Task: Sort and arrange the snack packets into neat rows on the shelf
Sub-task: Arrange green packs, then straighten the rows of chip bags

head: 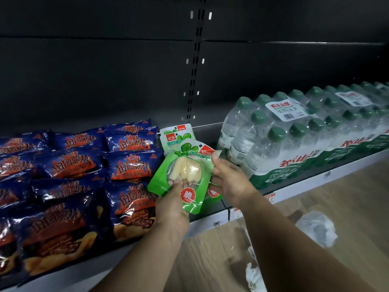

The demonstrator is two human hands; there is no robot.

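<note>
A green snack packet (pixel 185 173) with pale pieces behind a clear window is held over the shelf (pixel 208 222) between the chip bags and the water. My left hand (pixel 171 204) grips its lower edge from below. My right hand (pixel 229 182) pinches its upper right edge and also holds a second green packet (pixel 213 194) underneath. Two more green packets (pixel 174 134) stand behind in a row. Dark blue chip bags (pixel 128 167) lie in rows on the left of the shelf.
Shrink-wrapped packs of green-capped water bottles (pixel 294 135) fill the shelf's right side. A slotted upright (pixel 194 66) divides the dark back panel. Crumpled clear plastic wrap (pixel 317 228) and a white scrap (pixel 253 277) lie on the wooden floor below.
</note>
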